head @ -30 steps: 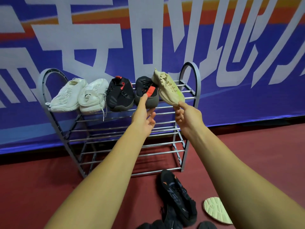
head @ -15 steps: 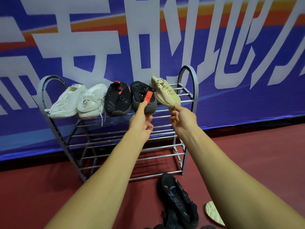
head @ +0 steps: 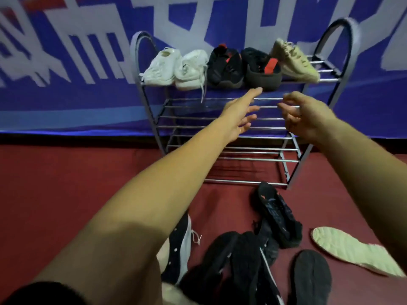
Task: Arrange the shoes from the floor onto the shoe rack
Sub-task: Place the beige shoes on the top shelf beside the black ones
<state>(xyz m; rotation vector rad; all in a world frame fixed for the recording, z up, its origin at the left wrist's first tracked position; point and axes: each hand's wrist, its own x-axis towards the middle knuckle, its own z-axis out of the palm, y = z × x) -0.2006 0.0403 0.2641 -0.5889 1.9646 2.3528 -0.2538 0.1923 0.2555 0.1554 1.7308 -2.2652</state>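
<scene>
Both hands (head: 239, 115) (head: 306, 116) hover empty before the rack (head: 240, 159).

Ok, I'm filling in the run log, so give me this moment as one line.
top shelf: five shoes | left hand: open, empty | right hand: open, empty | beige shoe: released on rack | floor: shoes remain

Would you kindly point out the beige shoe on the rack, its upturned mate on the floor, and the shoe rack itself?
beige shoe (head: 294, 62): head view, on its laced upper.
upturned beige shoe (head: 350, 249): head view, on its pale sole.
shoe rack (head: 339, 89): head view, on its right side frame.
</scene>
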